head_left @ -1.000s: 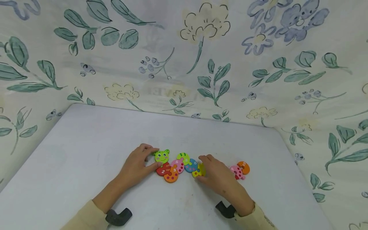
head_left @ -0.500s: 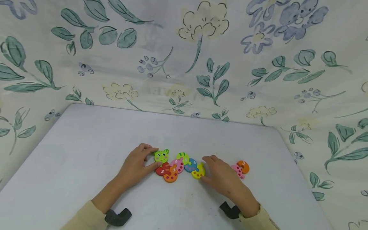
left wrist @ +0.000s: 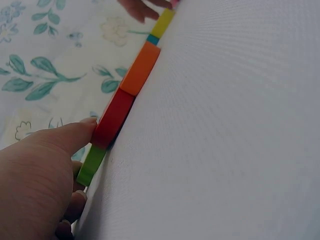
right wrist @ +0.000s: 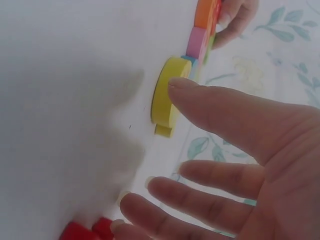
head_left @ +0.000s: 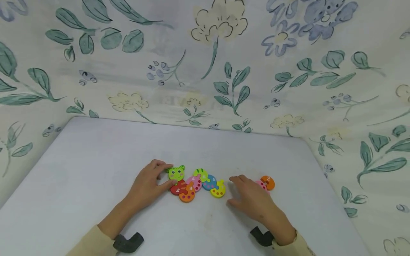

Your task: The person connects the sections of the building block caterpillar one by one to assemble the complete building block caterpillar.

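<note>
A caterpillar number puzzle lies on the white table, its wooden pieces joined in a wavy row. My left hand (head_left: 150, 184) pinches the smiling green head piece (head_left: 176, 173) between thumb and fingers, the thumb by the red piece (left wrist: 114, 117) marked 2. An orange piece (head_left: 187, 196) and several others follow, ending at the yellow piece (head_left: 218, 190). Just right of that end, my right hand (head_left: 254, 201) holds nothing, its fingers spread and relaxed. The right wrist view shows its thumb overlapping the yellow piece.
Partly hidden behind my right hand are more puzzle pieces: a pink one (head_left: 261, 184) joined to an orange one (head_left: 268, 182) marked 10. Red pieces (right wrist: 77, 232) show at the right wrist view's lower edge. Floral cloth (head_left: 179, 71) hangs behind the table (head_left: 128, 142).
My right hand has drawn back to the right from the yellow piece, which now shows whole. My left hand keeps its hold on the head piece. The head view has shifted slightly.
</note>
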`<state>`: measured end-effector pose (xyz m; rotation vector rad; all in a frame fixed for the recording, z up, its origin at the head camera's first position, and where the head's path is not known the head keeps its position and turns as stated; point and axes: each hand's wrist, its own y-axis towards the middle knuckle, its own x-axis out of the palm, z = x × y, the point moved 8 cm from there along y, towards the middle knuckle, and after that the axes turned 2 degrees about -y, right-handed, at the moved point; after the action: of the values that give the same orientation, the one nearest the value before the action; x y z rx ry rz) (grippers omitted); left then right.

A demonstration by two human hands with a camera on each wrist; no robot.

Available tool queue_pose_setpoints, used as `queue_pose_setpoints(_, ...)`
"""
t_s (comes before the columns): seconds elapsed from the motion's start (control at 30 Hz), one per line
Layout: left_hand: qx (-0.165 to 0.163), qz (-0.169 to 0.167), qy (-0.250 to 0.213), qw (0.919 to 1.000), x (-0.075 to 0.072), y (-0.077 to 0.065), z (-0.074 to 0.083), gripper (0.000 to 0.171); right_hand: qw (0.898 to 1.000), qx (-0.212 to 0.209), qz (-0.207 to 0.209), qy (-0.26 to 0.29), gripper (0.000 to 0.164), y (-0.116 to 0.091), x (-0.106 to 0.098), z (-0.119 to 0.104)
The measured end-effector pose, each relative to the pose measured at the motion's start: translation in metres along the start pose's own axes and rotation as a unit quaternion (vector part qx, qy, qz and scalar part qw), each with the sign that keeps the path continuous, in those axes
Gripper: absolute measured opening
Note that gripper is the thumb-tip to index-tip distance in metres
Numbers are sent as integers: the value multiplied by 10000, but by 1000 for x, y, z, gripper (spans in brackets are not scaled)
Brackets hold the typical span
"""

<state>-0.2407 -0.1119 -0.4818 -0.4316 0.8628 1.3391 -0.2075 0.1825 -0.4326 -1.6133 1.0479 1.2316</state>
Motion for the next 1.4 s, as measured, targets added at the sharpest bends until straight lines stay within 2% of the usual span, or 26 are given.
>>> queue_pose_setpoints(0.23, -27, 28, -62, 10000, -2, -1, -1, 57, 9999, 135, -41, 45, 66, -6, -5, 5)
queue_pose_setpoints(0.53, -55, 21, -78, 10000, -1, 0, -1, 56, 9987, 276, -72, 431, 64, -14, -10, 15)
queue_pose_setpoints(0.67, -52, 28, -80, 10000, -1, -1, 0, 56, 9991, 250, -32, 350, 65, -18, -13, 20)
queue_pose_setpoints(0.93, -27, 25, -80, 10000, -1, 0, 2, 57, 9983, 455, -132, 326, 68, -28, -12, 35)
queue_pose_setpoints(1.2, 9, 38, -55, 10000, -2, 0, 2, 58, 9990, 334, -30, 309, 68, -36, -12, 42)
queue_pose_setpoints(1.4, 5, 43, -74, 10000, -2, 0, 1, 58, 9990, 327, -147, 268, 70, -39, -7, 48)
